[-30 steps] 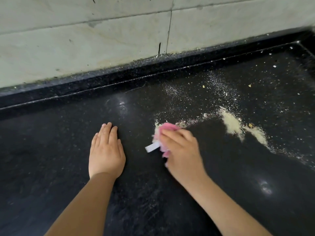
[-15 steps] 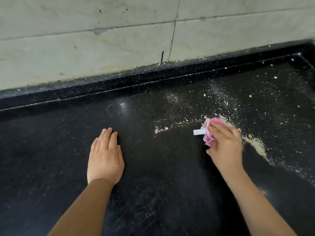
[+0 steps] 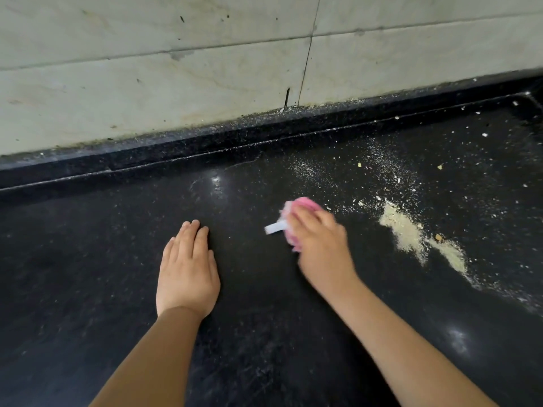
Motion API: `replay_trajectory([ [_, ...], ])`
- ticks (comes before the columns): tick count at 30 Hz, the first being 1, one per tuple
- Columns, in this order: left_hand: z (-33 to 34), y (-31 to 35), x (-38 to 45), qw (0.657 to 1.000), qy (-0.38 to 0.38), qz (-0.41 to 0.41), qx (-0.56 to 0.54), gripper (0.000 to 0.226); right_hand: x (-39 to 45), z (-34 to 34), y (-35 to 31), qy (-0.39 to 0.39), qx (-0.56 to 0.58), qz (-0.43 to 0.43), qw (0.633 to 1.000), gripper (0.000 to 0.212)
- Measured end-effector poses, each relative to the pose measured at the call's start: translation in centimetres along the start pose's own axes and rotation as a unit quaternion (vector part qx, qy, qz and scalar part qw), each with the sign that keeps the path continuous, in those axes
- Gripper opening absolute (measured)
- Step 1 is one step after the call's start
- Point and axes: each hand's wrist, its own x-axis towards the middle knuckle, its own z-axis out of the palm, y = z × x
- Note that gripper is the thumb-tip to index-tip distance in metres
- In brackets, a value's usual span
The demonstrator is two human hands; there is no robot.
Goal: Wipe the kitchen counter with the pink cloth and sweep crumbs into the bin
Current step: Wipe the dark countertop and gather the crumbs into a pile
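The pink cloth [image 3: 299, 207] sits bunched on the black surface [image 3: 88, 259], under the right hand [image 3: 320, 248], whose fingers [image 3: 305, 218] clutch it. The crumb heap [image 3: 411, 239] lies to the right of that hand, apart from it, stretched diagonally toward the near right. The left hand [image 3: 188, 274], farther off, rests flat with fingers straight.

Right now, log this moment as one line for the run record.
left hand flat on counter | right hand grips pink cloth | crumb pile right of cloth, apart | bin not visible
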Motion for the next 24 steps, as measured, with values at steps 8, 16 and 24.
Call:
replay_trajectory([
  [8,-0.1,0.2,0.1,1.0,-0.001,-0.001,0.028,0.053,-0.7,-3.2,4.6,0.048,-0.005,0.096,0.994,0.074],
  [16,-0.3,0.2,0.2,0.999,-0.005,-0.002,0.034,0.052,4.6,1.6,-6.6,-0.008,0.068,-0.067,0.995,0.058],
  [24,-0.6,0.4,0.1,1.0,-0.003,0.004,0.003,0.044,3.9,-0.2,5.7,-0.06,-0.027,0.114,0.991,0.06],
])
